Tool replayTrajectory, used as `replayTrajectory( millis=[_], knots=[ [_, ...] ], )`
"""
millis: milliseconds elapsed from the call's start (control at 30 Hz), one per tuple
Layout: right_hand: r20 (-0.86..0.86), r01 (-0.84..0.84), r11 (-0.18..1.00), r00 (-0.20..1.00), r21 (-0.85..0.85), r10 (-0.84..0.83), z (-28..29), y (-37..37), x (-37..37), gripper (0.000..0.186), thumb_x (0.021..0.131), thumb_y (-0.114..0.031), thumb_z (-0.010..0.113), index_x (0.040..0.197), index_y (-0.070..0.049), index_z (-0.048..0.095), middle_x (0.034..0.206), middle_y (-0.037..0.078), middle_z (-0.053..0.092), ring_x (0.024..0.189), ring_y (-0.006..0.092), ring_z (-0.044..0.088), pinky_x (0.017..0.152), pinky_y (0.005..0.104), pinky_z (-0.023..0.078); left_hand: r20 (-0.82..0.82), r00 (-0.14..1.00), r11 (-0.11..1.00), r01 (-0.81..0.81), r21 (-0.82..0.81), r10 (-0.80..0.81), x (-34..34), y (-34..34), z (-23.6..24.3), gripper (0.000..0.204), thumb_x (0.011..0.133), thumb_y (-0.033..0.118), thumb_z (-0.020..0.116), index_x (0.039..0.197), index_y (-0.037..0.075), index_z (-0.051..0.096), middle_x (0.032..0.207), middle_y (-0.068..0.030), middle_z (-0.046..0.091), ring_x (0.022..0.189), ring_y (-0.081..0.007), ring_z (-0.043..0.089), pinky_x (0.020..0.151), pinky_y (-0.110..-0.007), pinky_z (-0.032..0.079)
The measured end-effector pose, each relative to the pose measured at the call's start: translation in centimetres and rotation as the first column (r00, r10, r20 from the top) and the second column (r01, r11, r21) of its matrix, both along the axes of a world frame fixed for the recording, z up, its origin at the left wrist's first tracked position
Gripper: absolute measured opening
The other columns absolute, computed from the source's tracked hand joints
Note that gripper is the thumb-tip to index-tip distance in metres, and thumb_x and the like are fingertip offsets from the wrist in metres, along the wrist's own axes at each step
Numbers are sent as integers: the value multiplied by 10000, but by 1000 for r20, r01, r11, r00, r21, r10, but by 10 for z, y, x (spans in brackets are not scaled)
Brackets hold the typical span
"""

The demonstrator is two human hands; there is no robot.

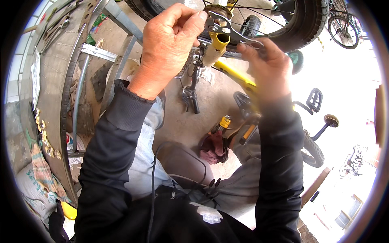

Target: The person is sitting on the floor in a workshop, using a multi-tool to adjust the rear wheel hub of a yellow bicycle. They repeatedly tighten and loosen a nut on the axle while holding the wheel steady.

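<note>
A flat metal wrench (239, 35) with shaped openings lies across the open end of a yellow bicycle frame's head tube (216, 47). My right hand (269, 67), slightly blurred, is closed round the wrench's handle end. At the wrench's other end, my left hand (172, 40) has its thumb and fingers pinched together, right beside a dark round greasy part (218, 11). What that pinch holds, if anything, is hidden by the fingers. Below the hands, the yellow frame tube (235, 75) runs down to the right.
Behind the hands is a thick black bicycle tyre (310, 24) with spokes. A handlebar grip and brake lever (193, 99) hang below. Between my feet lie a dark red cloth (214, 148) and a yellow-handled tool (224, 122). Pedals (314, 100) stand right; a wooden bench (48, 97) stands left.
</note>
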State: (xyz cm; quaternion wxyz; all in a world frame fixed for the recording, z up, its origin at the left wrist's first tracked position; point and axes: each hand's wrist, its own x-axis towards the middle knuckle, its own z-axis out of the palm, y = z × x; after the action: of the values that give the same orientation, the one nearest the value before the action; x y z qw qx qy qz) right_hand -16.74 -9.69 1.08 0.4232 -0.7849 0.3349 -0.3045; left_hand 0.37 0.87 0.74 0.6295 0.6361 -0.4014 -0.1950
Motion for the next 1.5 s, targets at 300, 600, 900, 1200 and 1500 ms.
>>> replayTrajectory(
  millis=[300, 600, 900, 1200, 1500],
  knots=[
    [146, 72, 970, 989, -232, -38, 14, 3, 4, 192, 814, -151, 736, 914, -12, 648, 688, 66, 646, 615, 99, 598, 584, 238, 485, -295, 950, 991, 121, 56, -99, -5, 3, 1, 305, 941, 316, 541, 944, 20, 613, 755, -38, 630, 618, -89, 620, 529, -210, 486],
    [295, 77, 970, 955, -231, -6, 39, 22, 31, 190, 849, -143, 701, 966, -6, 642, 699, 28, 622, 594, 73, 557, 552, 210, 448, -598, 793, 957, 250, 147, -115, -1, 6, 0, 321, 938, 323, 510, 974, 20, 610, 801, -53, 632, 663, -158, 633, 562, -263, 508],
    [349, -13, 977, 933, -214, 89, 41, 21, 47, 186, 861, -120, 683, 981, 12, 632, 705, 25, 612, 589, 66, 542, 537, 199, 435, -855, 427, 920, 367, -133, -294, 5, 2, -23, 310, 946, 303, 500, 994, 13, 600, 786, -47, 629, 691, -152, 630, 600, -283, 512],
    [201, -106, 994, 973, -40, 112, 38, 10, 3, 168, 848, -126, 704, 927, 14, 654, 687, 11, 624, 613, 52, 553, 565, 198, 455, -629, 775, 993, 112, 35, -65, -7, 11, -10, 270, 917, 273, 545, 895, 13, 617, 723, -58, 615, 576, -140, 605, 528, -260, 496],
    [38, -45, 997, 998, 66, 42, 20, 13, -8, 165, 850, -129, 687, 914, 20, 657, 683, 41, 645, 608, 58, 568, 559, 215, 472, -234, 971, 998, -55, -23, 49, -11, 9, 7, 210, 914, 254, 624, 887, 46, 609, 692, -2, 590, 596, -80, 573, 547, -213, 462]
  ],
)
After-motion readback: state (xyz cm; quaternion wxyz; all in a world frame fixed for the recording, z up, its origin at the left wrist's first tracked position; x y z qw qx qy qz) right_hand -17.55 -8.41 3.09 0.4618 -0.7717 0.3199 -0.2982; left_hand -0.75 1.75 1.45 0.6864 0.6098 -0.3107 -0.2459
